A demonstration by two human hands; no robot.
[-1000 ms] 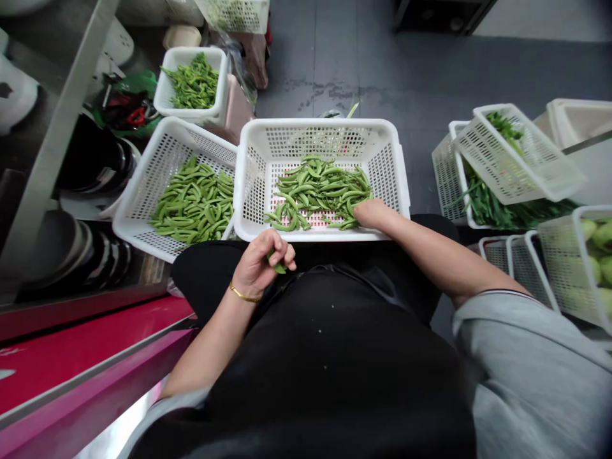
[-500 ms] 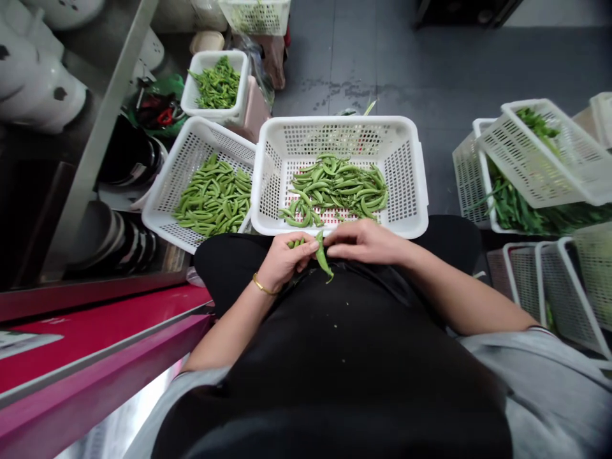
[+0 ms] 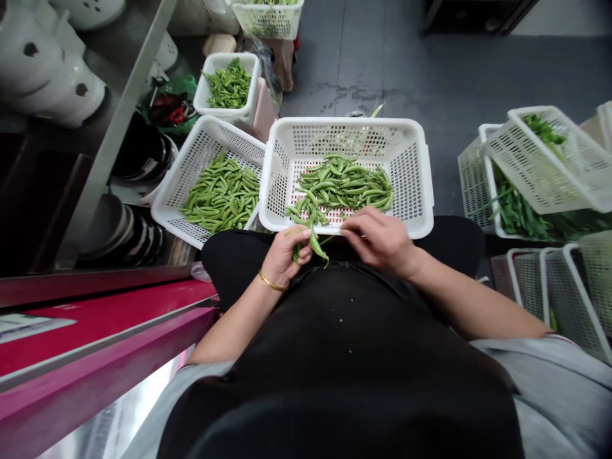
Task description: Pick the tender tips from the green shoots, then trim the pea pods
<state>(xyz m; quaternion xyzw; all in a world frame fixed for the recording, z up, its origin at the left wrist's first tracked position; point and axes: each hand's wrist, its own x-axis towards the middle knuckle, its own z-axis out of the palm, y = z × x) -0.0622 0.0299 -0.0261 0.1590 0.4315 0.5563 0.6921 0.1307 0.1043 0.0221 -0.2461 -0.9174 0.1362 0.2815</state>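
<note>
My left hand (image 3: 287, 254), with a gold bangle at the wrist, is closed around green pea pods. One pea pod (image 3: 316, 245) sticks out past its thumb and finger, pointing down to the right. A thin green string (image 3: 329, 240) stretches from that pod to my right hand (image 3: 375, 237), whose thumb and fingertips pinch its far end. Both hands are just over the near rim of a white perforated basket (image 3: 278, 131), above my lap. Inside that basket lies a pile of pea pods (image 3: 345, 182). More pods (image 3: 222, 194) fill the white basket (image 3: 173, 185) to its left.
A small white tub (image 3: 203, 95) of leafy greens stands behind the left basket. On the left is a metal shelf (image 3: 115, 108) with stacked dishes. Baskets of greens (image 3: 497, 159) are stacked at the right. A black apron (image 3: 344, 382) covers my lap.
My right hand has moved away from the left hand, to the right, with the thin string now stretched between them. The left hand still holds the pods. The whole view has shifted slightly.
</note>
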